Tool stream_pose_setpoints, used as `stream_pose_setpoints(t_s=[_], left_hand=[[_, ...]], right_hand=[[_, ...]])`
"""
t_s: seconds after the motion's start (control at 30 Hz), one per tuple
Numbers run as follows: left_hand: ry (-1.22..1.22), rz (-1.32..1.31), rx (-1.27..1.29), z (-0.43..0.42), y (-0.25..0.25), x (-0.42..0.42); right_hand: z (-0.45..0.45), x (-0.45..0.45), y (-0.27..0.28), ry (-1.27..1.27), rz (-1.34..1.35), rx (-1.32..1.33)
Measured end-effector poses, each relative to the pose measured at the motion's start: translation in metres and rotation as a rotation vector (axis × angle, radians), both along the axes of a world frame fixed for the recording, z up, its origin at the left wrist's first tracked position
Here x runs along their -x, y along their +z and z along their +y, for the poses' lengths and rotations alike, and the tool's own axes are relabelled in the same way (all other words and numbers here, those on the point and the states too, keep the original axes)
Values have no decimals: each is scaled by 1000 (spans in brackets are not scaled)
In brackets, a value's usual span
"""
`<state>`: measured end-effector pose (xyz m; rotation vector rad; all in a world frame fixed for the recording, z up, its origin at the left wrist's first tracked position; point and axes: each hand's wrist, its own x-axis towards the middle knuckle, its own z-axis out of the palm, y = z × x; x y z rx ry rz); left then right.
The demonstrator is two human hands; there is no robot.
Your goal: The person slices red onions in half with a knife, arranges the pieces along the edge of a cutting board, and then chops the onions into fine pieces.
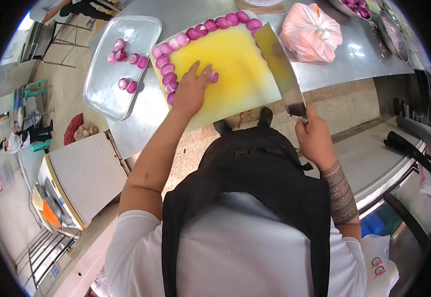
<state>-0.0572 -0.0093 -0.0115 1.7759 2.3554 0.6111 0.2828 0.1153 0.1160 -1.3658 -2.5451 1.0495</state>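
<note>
My left hand (190, 93) is over the yellow cutting board (240, 59), fingers apart and slightly blurred. A peeled red onion (214, 77) lies at its thumb side, seemingly touched but not gripped. My right hand (317, 136) is wrapped round the handle of a large cleaver (281, 64). The cleaver's broad blade points away from me over the board's right edge. More red onions (169, 78) line the left and far edges of the board. To the left, several onions (134, 59) sit in a clear plastic tray (93, 79).
A tied pink plastic bag (310, 34) stands on the metal table (364, 59), right of the board. Behind it are a bowl of onions (356, 7) and a metal pan (393, 34). A white chest (84, 168) stands at left. Another person (25, 136) is far left.
</note>
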Motion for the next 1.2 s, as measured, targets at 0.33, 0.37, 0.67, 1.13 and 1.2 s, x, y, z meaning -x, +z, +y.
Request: stream_pose_setpoints(t_s=[0.33, 0.37, 0.67, 1.13, 1.2], left_hand=[[-230, -91, 71, 52, 32, -9], [-231, -136, 80, 63, 39, -30], [-201, -243, -69, 137, -2, -148], [137, -385, -168, 48, 23, -72], [208, -348, -187, 24, 30, -45]], right_hand=[[39, -33, 21, -383, 297, 120], [41, -34, 27, -427, 305, 149], [50, -37, 14, -325, 313, 33], [54, 6, -50, -43, -163, -68], [55, 6, -44, -38, -175, -62]])
